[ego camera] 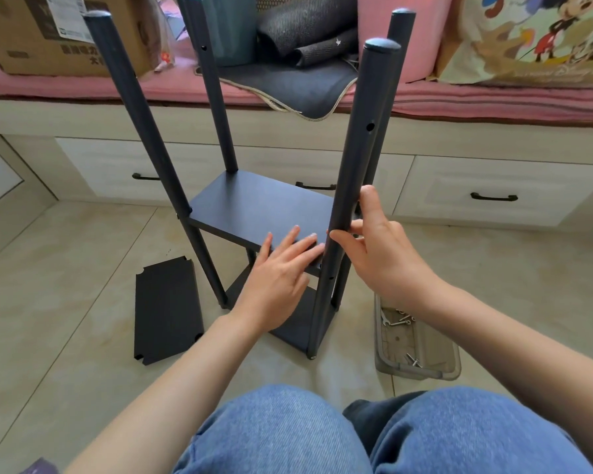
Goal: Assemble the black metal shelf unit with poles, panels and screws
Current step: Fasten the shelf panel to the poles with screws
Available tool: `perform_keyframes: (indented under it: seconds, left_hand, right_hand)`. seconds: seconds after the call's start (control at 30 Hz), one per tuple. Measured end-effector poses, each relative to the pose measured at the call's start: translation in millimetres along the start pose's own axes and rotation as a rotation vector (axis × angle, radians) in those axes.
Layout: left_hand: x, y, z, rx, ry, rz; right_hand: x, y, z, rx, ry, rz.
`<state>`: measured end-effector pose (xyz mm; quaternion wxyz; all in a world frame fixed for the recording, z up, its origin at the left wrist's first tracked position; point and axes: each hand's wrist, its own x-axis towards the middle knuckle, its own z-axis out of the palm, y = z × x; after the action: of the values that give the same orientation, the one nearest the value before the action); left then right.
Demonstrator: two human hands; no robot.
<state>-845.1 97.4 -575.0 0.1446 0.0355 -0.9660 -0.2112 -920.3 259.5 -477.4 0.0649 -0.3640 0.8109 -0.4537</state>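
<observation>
My left hand (277, 283) lies flat, fingers straight, on the middle panel (254, 206), while my right hand (379, 254) grips the near right pole (353, 159) just beside it.

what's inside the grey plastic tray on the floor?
The grey tray holds loose screws near its front end and more hardware with a small wrench at the far end. The right forearm covers part of that far end.

Lower panel (297, 328) mostly hidden behind left hand (281, 285) and the near pole (348, 186). Far right pole (400, 29) largely screened by that near one. Small hardware in the grey tray (421, 367) too tiny to sort. Cardboard box (31, 32) cut off at the top edge.
</observation>
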Motion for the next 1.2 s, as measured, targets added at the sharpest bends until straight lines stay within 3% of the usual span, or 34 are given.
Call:
perform_keyframes:
  seconds: [0.17,0.27,0.6,0.83,1.0,1.2]
  left_hand:
    - [9,-6,3,0.308,-0.008,0.276]
    - [20,-9,2,0.41,0.025,0.337]
    - [32,0,10,0.356,0.076,0.283]
    - [38,3,12,0.356,-0.094,0.188]
    - [42,15,17,0.337,-0.038,0.131]
    - [55,22,21,0.352,-0.071,0.079]
  right_hand:
    - [1,2,0,0.069,-0.012,-0.015]
    - [0,4,1,0.091,-0.005,-0.026]
    - [9,16,-6,0.145,0.009,-0.016]
    - [15,19,-14,0.173,0.004,0.028]
    - [12,25,-27,0.205,0.059,0.066]
    - [-14,93,-49,0.06,0.057,0.216]
